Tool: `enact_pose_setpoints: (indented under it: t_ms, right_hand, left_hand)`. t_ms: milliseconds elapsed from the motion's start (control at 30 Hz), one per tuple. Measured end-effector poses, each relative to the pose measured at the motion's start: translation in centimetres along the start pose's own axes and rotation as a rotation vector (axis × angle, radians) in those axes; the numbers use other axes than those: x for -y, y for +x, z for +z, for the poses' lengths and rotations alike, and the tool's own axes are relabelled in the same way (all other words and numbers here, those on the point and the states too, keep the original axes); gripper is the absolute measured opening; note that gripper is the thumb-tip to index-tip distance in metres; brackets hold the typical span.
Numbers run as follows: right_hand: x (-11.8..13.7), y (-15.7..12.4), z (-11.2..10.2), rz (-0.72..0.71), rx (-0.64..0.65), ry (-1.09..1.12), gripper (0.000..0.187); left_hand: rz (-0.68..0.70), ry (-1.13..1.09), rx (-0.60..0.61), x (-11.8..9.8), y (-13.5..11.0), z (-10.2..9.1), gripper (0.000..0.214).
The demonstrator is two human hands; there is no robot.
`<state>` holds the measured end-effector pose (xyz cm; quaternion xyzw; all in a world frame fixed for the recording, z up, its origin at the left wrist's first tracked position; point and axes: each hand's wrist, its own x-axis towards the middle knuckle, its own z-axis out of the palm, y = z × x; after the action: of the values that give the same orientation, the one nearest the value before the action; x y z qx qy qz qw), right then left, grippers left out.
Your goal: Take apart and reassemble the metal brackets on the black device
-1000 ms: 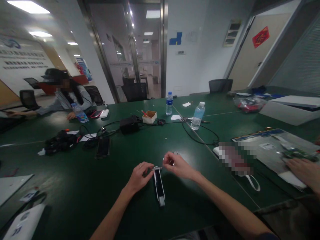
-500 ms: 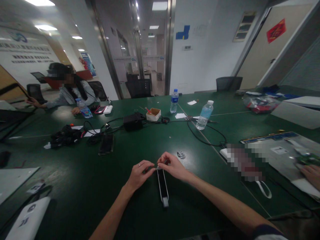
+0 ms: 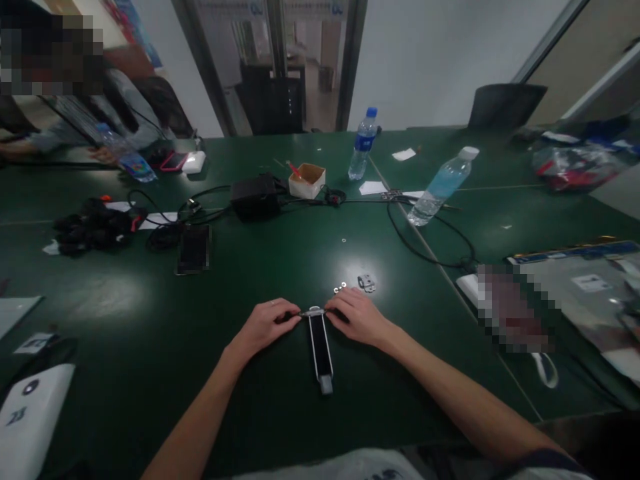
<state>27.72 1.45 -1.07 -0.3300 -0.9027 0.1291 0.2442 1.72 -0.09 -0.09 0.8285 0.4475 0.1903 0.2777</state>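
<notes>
On the green table before me lies a long, narrow object (image 3: 321, 348) with a black face, pale edges and a grey block at its near end. Across its far end sits a small metal crosspiece (image 3: 314, 312). My left hand (image 3: 270, 328) pinches the left tip of this crosspiece between thumb and fingers. At the opposite tip, my right hand (image 3: 357, 318) is closed in a similar pinch, its fingertips partly hidden. Just beyond the right hand are a few small shiny rings (image 3: 340, 288) and a flat metal bracket (image 3: 367, 283).
A phone (image 3: 194, 249), black adapter (image 3: 257, 196), small open box (image 3: 307, 181) and cables stand farther back. Two water bottles (image 3: 363, 143) (image 3: 443, 187) are beyond, to the right. A large panel (image 3: 590, 307) lies at right, a white device (image 3: 35, 420) at left. Another person (image 3: 115, 113) sits far left.
My view has tilted down. My hands have moved apart to opposite ends of the metal crosspiece, with the right hand turned lower and flatter. Small rings near the right hand are now visible.
</notes>
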Motion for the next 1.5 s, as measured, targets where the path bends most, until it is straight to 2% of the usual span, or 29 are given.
enact_pose_setpoints:
  t_ms: [233,433,633,1033,1267,1500]
  right_hand:
    - [-0.3,-0.5,-0.5,0.034,0.043,0.056,0.02]
    - [-0.3,-0.8,-0.8,0.037,0.056,0.084,0.022]
    - [-0.1,-1.0,-0.9,0.041,0.057,0.101,0.023]
    - [-0.2,-1.1,-1.2,0.027,0.057,0.134,0.021]
    - [-0.3,-1.0,-1.6,-0.002,0.062,0.108,0.019]
    - [-0.5,-1.0,-1.7,-0.011,0.09,0.065,0.02]
  left_hand:
    - [0.027,0.028,-0.006,0.2,0.3,0.3,0.024]
    - [-0.052,0.015,0.004,-0.7,0.6,0.4,0.028]
    - [-0.131,-0.024,0.064,-1.5,0.8,0.2,0.03]
    - [-0.076,0.0,0.067,-1.8,1.0,0.6,0.033]
    - [-0.137,-0.075,0.074,-2.0,0.9,0.0,0.027]
    - [-0.116,-0.05,0.058,-2.1,0.9,-0.2,0.024]
